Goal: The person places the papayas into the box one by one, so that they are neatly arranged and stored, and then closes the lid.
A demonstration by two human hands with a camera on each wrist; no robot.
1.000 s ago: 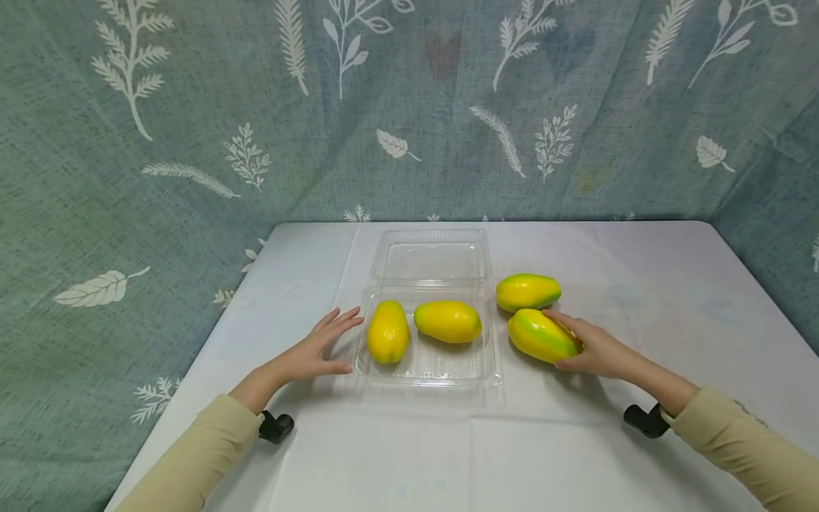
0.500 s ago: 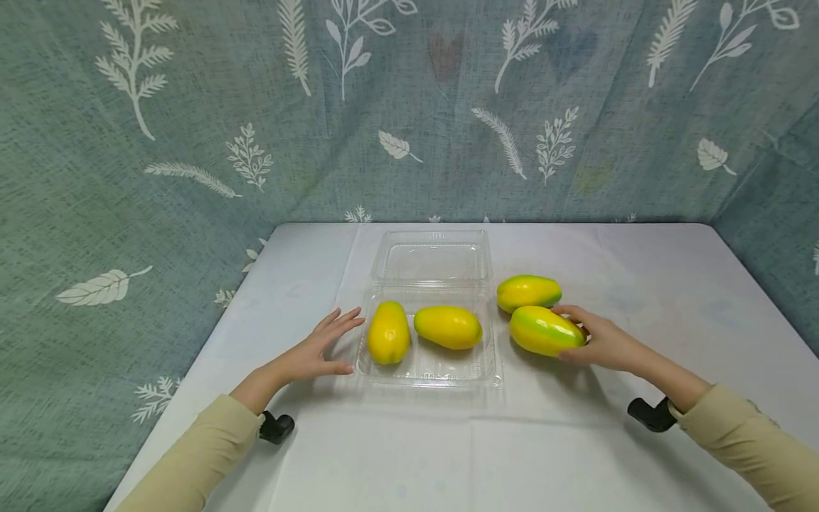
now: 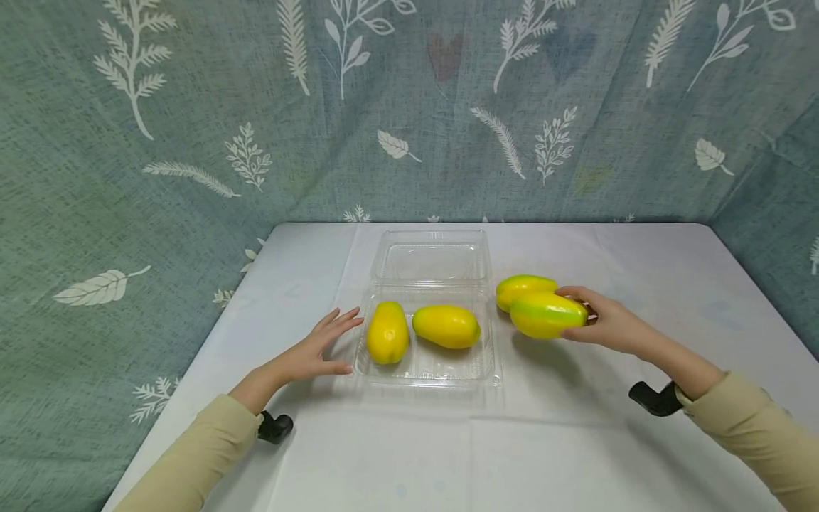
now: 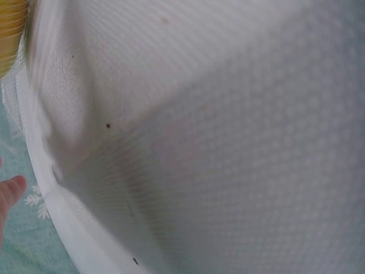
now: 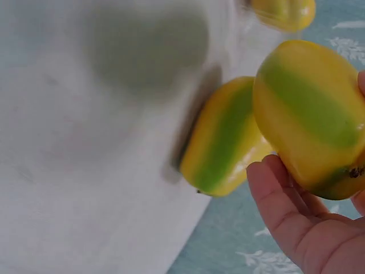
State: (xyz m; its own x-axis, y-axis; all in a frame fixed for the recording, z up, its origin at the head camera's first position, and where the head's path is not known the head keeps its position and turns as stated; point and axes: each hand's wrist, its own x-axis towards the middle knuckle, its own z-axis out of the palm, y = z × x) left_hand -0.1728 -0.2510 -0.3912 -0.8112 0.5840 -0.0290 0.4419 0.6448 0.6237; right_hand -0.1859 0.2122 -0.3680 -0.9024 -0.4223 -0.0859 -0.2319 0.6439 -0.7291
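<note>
Four yellow-green papayas: two lie inside the clear tray [image 3: 489, 355], one on the bench [image 3: 409, 455] just right of the tray [image 3: 520, 286]. Right hand [image 3: 611, 323] grips the held papaya [image 3: 548, 314] lifted off the bench, right of the tray. Left hand [image 3: 316, 348] rests flat, fingers spread, touching the tray's left edge

White table, leafy backdrop

A white-clothed table [image 3: 409, 441] stood before teal curtains [image 3: 192, 107] printed with pale leaves, under even, soft light.
</note>
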